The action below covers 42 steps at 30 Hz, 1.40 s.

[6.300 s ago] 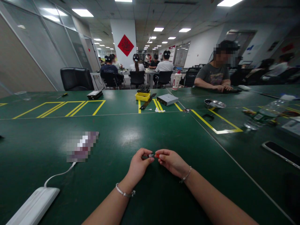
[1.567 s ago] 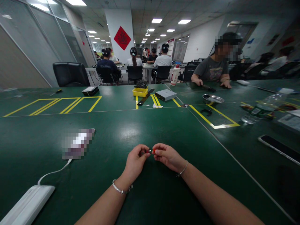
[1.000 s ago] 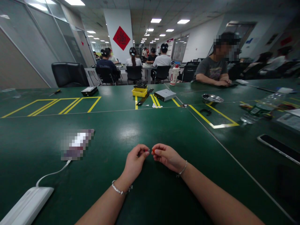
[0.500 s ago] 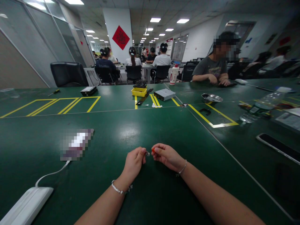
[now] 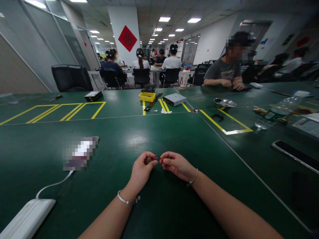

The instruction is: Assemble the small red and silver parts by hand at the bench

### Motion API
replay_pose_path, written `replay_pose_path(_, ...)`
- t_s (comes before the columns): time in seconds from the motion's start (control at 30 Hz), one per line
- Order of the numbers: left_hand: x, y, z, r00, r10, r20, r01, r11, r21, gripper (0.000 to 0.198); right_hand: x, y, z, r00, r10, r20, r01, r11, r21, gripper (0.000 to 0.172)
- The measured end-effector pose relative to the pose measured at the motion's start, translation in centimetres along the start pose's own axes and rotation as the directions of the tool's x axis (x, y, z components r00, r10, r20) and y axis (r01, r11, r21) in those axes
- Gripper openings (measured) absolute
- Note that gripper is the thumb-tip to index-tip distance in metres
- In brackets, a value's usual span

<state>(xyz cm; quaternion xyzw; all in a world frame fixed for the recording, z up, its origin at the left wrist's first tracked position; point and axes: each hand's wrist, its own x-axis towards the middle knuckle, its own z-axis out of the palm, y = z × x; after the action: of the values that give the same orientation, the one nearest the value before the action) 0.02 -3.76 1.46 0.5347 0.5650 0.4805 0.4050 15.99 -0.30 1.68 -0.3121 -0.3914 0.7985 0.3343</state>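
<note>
Over the green table (image 5: 117, 142), my left hand (image 5: 141, 169) pinches a small piece with red and silvery metal parts (image 5: 155, 158) between thumb and fingertips. Close beside it on the right, my right hand (image 5: 179, 166) grips a small orange piece (image 5: 162, 160), mostly covered by the fingers. A narrow gap separates the two hands' fingertips. Both pieces are too small for me to tell their exact kind. Each wrist wears a bracelet.
At left, a phone (image 5: 82, 152) is cabled to a white power bank (image 5: 30, 217). Farther off are a yellow bin (image 5: 147, 97), a grey metal box (image 5: 174, 99), a steel bowl (image 5: 225, 103) and a water bottle (image 5: 279, 111). Another phone (image 5: 299, 156) lies right; a person (image 5: 221, 73) sits across.
My left hand's thumb and fingers have shifted apart around the small metal piece, which now shows red and is turned upward. My right hand has barely moved.
</note>
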Motion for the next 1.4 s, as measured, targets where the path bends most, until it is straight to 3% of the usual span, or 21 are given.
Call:
replay_pose_path(0.23, -0.2, 0.1, 0.1, 0.997, 0.073, -0.009, -0.072, 0.994, 0.084, 0.015, 0.1, 0.1, 0.3, 1.0, -0.016, -0.013, 0.015, 1.0, -0.02, 0.017)
replay_pose_path(0.53, -0.6, 0.3, 0.3, 0.979, 0.202, -0.013, -0.188, 0.932, 0.309, 0.011, 0.2, 1.1, 1.3, 0.963, -0.149, -0.224, 0.115, 0.981, -0.157, 0.018)
replay_pose_path(0.8, -0.8, 0.7, 0.3, 0.968, 0.245, -0.049, -0.21, 0.903, 0.374, 0.006, -0.3, 1.1, 2.4, 0.931, -0.198, -0.306, 0.134, 0.967, -0.218, 0.022)
replay_pose_path(1.13, -0.8, 0.8, 0.2, 0.97, 0.211, -0.117, -0.149, 0.905, 0.399, 0.007, -1.1, 0.9, 3.2, 0.912, -0.278, -0.301, 0.144, 0.906, -0.399, 0.032)
replay_pose_path(1.4, -1.0, 0.4, 0.0, 0.945, 0.306, -0.115, -0.22, 0.856, 0.468, 0.006, -1.0, 1.5, 3.0, 0.926, -0.279, -0.254, 0.144, 0.883, -0.447, 0.034)
